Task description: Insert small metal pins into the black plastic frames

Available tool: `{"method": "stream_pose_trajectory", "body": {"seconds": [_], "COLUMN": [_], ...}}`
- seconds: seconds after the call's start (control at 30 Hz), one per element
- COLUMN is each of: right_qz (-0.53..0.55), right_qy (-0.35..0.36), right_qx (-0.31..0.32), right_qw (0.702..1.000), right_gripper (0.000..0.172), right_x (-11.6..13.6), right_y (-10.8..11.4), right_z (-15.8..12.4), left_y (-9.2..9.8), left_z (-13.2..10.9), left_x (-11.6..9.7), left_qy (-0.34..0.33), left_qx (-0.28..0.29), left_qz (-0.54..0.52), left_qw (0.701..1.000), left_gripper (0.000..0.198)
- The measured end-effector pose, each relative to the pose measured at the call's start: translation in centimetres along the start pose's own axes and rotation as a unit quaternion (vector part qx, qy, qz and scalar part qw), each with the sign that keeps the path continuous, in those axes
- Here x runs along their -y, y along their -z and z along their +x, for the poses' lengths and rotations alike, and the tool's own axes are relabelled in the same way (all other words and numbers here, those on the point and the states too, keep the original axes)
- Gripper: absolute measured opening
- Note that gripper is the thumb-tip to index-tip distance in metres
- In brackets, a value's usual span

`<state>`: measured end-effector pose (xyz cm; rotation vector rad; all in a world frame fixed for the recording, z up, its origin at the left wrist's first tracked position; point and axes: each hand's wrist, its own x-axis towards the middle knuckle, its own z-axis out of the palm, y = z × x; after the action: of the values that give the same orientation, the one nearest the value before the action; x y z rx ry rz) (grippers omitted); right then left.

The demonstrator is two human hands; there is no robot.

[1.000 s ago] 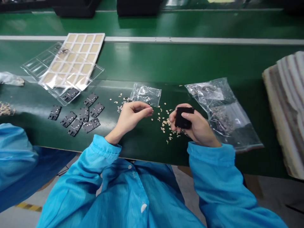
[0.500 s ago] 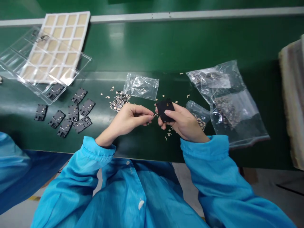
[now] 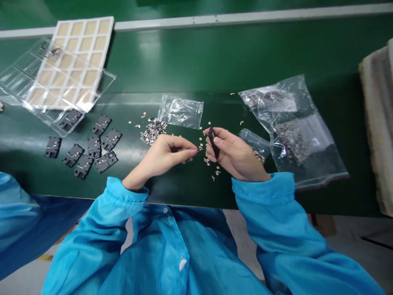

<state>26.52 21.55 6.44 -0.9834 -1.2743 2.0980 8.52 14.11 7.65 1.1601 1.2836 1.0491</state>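
Note:
My right hand (image 3: 235, 153) grips a flat black plastic part (image 3: 213, 143), now seen nearly edge-on. Across from it, the thumb and forefinger of my left hand (image 3: 167, 155) pinch a tiny piece whose dark tip (image 3: 199, 149) just shows; its kind is too small to tell. Between and below the hands lie scattered small copper-coloured metal pieces (image 3: 217, 172). A heap of tiny silver and dark metal pieces (image 3: 153, 130) sits just beyond my left hand. Several similar black plastic parts (image 3: 82, 165) with small metal contacts lie to the left.
A clear plastic tray (image 3: 18, 67) overlaps a white board with beige squares (image 3: 73, 61). A clear bag (image 3: 181, 111) lies behind the heap. A small bag (image 3: 256, 143) and a large bag of parts (image 3: 310, 159) are at right. Another person's blue sleeve (image 3: 15, 217) shows at left.
My right hand has turned the black plastic part from showing its flat face to nearly edge-on. My left hand keeps its pinch in almost the same place.

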Motion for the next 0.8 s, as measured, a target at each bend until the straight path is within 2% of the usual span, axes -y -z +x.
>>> {"method": "stream_pose_trajectory", "body": {"seconds": [0.1,0.17,0.4,0.6,0.8], "right_qz": [-0.019,-0.040,-0.108,-0.111,-0.086], "right_qy": [0.029,0.035,0.088,0.106,0.111], "right_qx": [-0.055,-0.069,-0.089,-0.083,-0.111], "right_qw": [0.998,0.996,0.986,0.985,0.984], "right_gripper": [0.036,0.038,0.033,0.021,0.028], "right_x": [-0.23,-0.27,-0.33,-0.45,-0.54], "right_y": [0.00,-0.05,-0.63,-0.84,-0.01], "right_z": [0.10,0.00,-0.61,-0.77,-0.28], "left_y": [-0.12,-0.18,-0.20,-0.27,-0.22], "left_z": [-0.08,-0.11,-0.11,0.03,0.00], "left_x": [-0.02,0.00,0.23,0.31,0.18], "left_qy": [0.004,0.006,0.015,0.026,0.018], "left_qx": [-0.005,-0.006,0.000,-0.004,-0.007], "left_qz": [0.001,0.005,0.030,0.049,0.027], "left_qw": [1.000,1.000,0.999,0.998,0.999], "left_gripper": [0.014,0.015,0.018,0.019,0.017]}}
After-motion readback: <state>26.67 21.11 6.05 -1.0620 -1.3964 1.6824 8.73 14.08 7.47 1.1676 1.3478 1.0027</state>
